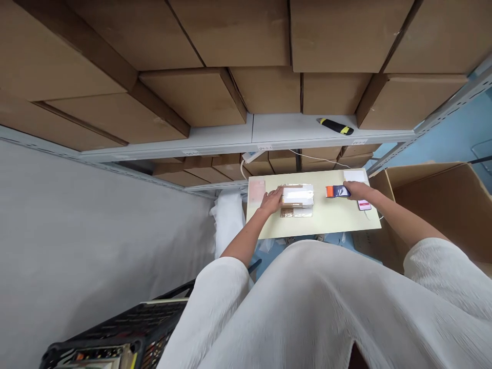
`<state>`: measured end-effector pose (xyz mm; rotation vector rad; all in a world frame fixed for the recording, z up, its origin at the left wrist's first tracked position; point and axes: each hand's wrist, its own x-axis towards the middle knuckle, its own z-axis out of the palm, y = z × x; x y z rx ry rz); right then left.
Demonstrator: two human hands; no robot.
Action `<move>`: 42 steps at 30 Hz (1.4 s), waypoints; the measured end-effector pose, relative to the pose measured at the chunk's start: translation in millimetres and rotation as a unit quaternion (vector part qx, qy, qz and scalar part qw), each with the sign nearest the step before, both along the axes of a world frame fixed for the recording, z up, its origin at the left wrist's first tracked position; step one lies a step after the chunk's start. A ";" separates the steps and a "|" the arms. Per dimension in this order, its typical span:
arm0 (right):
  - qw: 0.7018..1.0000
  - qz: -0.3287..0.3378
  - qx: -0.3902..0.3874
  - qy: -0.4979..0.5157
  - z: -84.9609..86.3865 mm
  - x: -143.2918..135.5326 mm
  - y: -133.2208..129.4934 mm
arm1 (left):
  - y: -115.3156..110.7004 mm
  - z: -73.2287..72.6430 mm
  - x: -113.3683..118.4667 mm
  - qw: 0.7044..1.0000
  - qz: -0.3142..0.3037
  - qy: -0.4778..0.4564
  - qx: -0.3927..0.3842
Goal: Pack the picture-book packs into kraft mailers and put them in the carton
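On a pale yellow board (319, 225) lies a small cardboard box (298, 196), its top shiny with clear wrap or tape. A flat shiny strip of cardboard shows along its near side. My left hand (272, 200) grips the box's left end, fingers against its edge. Further right, my right hand (356, 190) is closed around a flat orange and dark blue tool (338, 191), perhaps a tape dispenser, whose orange end points left towards the box. A gap separates the tool from the box. Below my right hand lies a phone (364, 205) with a lit screen.
Metal shelving (219, 137) packed with brown cartons (265, 89) rises beyond the board. A black-and-yellow utility knife (336, 126) lies on the shelf. A large open carton (434, 200) stands right; a black crate (126, 325) sits lower left, near a grey wall (96, 220).
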<state>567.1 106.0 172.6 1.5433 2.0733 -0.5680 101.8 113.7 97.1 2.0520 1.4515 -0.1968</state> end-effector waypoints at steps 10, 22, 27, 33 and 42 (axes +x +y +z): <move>0.998 -0.003 -0.013 -0.067 -28.6 -74.0 3.5 | -1.4 -7.3 0.9 0.999 0.011 -0.031 -0.011; 0.989 0.022 0.028 -0.142 -25.3 -138.4 11.9 | -1.9 -12.3 2.5 0.996 -0.006 -0.084 -0.013; 0.994 -0.026 0.040 -0.102 -38.7 -148.0 0.5 | -6.9 -8.4 8.6 0.996 -0.002 -0.090 -0.006; 0.983 -0.173 -0.009 -0.055 -48.0 -107.5 -4.3 | -9.2 -0.5 11.7 0.997 0.018 -0.076 -0.016; 0.885 -0.448 -0.077 0.098 -62.2 -20.7 -36.1 | -9.6 1.0 9.4 0.997 0.015 -0.077 -0.021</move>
